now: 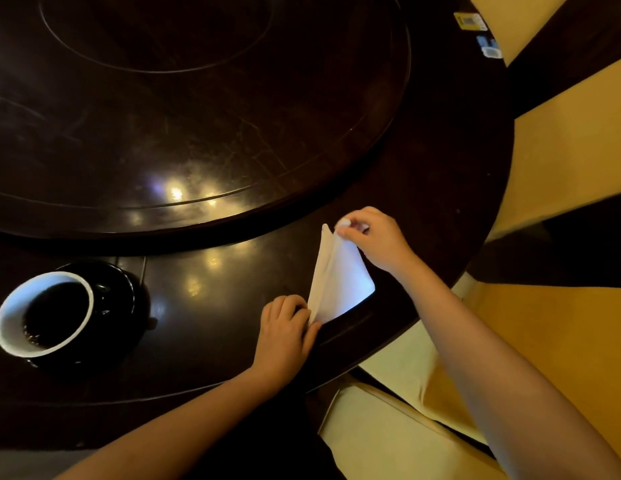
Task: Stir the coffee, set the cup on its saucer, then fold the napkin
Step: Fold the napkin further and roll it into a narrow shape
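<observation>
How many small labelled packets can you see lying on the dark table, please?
2, both at the far right edge of the table: a yellow-edged packet and, just nearer, a blue-and-white packet. Others could lie beyond the frame.

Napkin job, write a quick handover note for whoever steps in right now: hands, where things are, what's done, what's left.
Left hand: pinning the near corner of the white napkin at the table edge.
Right hand: pinching the napkin's far corner, lifted, with a flap partly turned over.
Cup: coffee inside, sitting on the dark saucer, left of the hands. No spoon visible in it.
Done: cup is on its saucer; whether it was stirred cannot be told.
Left: finish the napkin fold and press it flat.
</observation>
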Motion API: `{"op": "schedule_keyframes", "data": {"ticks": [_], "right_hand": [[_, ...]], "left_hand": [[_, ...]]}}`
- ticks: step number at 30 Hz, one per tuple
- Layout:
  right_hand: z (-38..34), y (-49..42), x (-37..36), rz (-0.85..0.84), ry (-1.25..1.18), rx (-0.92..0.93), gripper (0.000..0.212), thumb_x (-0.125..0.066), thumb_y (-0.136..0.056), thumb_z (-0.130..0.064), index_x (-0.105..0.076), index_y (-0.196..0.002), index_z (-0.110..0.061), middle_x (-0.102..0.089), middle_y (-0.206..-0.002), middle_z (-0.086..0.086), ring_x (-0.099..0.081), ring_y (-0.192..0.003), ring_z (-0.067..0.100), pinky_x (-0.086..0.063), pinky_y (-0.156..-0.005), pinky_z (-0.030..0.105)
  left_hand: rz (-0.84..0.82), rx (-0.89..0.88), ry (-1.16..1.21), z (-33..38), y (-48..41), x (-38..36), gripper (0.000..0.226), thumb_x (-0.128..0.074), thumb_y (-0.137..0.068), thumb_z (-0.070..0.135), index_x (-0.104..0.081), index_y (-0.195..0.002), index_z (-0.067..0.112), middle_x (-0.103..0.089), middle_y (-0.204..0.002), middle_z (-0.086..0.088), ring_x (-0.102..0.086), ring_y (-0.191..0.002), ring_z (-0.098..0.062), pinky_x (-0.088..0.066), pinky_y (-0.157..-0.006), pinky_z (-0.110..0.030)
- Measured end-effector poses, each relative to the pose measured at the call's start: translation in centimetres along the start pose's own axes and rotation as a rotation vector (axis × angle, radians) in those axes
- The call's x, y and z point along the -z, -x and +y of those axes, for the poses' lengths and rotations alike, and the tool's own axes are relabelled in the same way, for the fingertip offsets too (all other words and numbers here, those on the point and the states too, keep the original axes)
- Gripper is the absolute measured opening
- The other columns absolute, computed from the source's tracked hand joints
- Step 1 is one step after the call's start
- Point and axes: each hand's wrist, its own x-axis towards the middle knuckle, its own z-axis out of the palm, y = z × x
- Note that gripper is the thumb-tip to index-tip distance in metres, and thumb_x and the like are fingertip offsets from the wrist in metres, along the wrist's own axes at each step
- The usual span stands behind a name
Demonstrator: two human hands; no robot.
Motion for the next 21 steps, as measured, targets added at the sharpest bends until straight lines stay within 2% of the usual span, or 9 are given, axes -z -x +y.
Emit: {"op": "schedule_keyframes", "data": {"ticks": [2, 5, 10, 12, 14, 16, 18, 19, 21], "right_hand": [[0.9, -2.0, -1.9, -0.011, 0.035, -0.022, 0.02, -0.056, -0.091, -0.022, -0.063, -0.102, -0.006, -0.051, -0.102, 0.005, -0.053, -0.086, 0.016, -0.039, -0.065, 0.011], [2.3, -3.6, -4.0, -0.047, 0.14, -0.028, 0.021, -0.049, -0.094, -0.025, -0.058, -0.102, -0.007, -0.054, -0.103, 0.009, -0.055, -0.087, 0.02, -0.04, -0.062, 0.021], [3.3, -3.9, -5.8, 0.044, 0.227, -0.015, 0.023, -0.05, -0.094, -0.027, -0.055, -0.109, -0.011, -0.059, -0.108, 0.007, -0.055, -0.098, 0.02, -0.047, -0.08, 0.033], [3.8, -3.7, -6.3, 0.093, 0.318, 0.054, 0.026, -0.051, -0.093, -0.028, -0.056, -0.112, -0.011, -0.059, -0.11, 0.007, -0.053, -0.103, 0.021, -0.044, -0.088, 0.035], [4.3, -3.6, -6.8, 0.146, 0.445, 0.13, 0.028, -0.05, -0.093, -0.03, -0.056, -0.114, -0.012, -0.059, -0.109, 0.007, -0.052, -0.103, 0.023, -0.041, -0.089, 0.034], [4.6, -3.7, -7.1, 0.181, 0.529, 0.172, 0.03, -0.049, -0.094, -0.03, -0.056, -0.116, -0.012, -0.059, -0.11, 0.008, -0.052, -0.103, 0.025, -0.039, -0.088, 0.035], [4.7, -3.8, -7.1, 0.159, 0.572, 0.209, 0.032, -0.047, -0.095, -0.03, -0.056, -0.12, -0.013, -0.058, -0.111, 0.008, -0.051, -0.104, 0.026, -0.038, -0.089, 0.037], [4.8, -3.9, -6.9, 0.13, 0.585, 0.224, 0.033, -0.046, -0.095, -0.031, -0.055, -0.121, -0.014, -0.058, -0.112, 0.008, -0.051, -0.106, 0.025, -0.037, -0.09, 0.037], [4.9, -4.3, -6.0, 0.091, 0.594, 0.217, 0.036, -0.043, -0.096, -0.033, -0.051, -0.127, -0.017, -0.055, -0.119, 0.007, -0.047, -0.111, 0.025, -0.035, -0.093, 0.037]], "left_hand": [[-0.006, 0.07, 0.027, 0.1, -0.1, -0.3, 0.039, -0.039, -0.089, 0.041, -0.067, -0.082, 0.015, -0.057, -0.098, 0.001, -0.041, -0.097, -0.012, -0.031, -0.085, -0.027], [-0.013, 0.165, 0.092, 0.6, -0.1, -0.6, 0.044, -0.033, -0.091, 0.039, -0.067, -0.086, 0.012, -0.055, -0.103, -0.001, -0.041, -0.101, -0.014, -0.027, -0.088, -0.027], [0.009, 0.276, 0.116, 1.4, -0.3, -0.7, 0.047, -0.027, -0.092, 0.036, -0.065, -0.088, 0.009, -0.054, -0.111, -0.005, -0.044, -0.105, -0.018, -0.025, -0.092, -0.028], [0.004, 0.298, 0.085, 1.8, -0.4, -0.7, 0.044, -0.028, -0.092, 0.036, -0.064, -0.087, 0.011, -0.053, -0.112, -0.005, -0.045, -0.106, -0.019, -0.027, -0.091, -0.029], [0.026, 0.313, 0.075, 2.1, -0.3, -0.7, 0.036, -0.032, -0.091, 0.035, -0.06, -0.097, 0.014, -0.052, -0.115, -0.005, -0.046, -0.108, -0.021, -0.032, -0.091, -0.033], [0.035, 0.249, 0.066, 1.9, -0.3, -0.5, 0.035, -0.038, -0.09, 0.032, -0.051, -0.118, 0.015, -0.049, -0.126, -0.007, -0.042, -0.115, -0.021, -0.034, -0.096, -0.036], [-0.056, 0.024, -0.051, 1.0, 0.0, -0.6, 0.047, -0.039, -0.088, 0.024, -0.04, -0.134, 0.016, -0.042, -0.142, -0.007, -0.034, -0.129, -0.022, -0.027, -0.105, -0.039], [-0.122, -0.08, -0.122, 0.5, 0.1, -0.8, 0.052, -0.037, -0.087, 0.02, -0.036, -0.139, 0.017, -0.038, -0.147, -0.006, -0.029, -0.135, -0.023, -0.021, -0.109, -0.042], [-0.216, -0.138, -0.192, 0.0, 0.3, -1.2, 0.053, -0.033, -0.089, 0.02, -0.031, -0.142, 0.017, -0.031, -0.151, -0.004, -0.023, -0.14, -0.024, -0.013, -0.111, -0.046]]}}
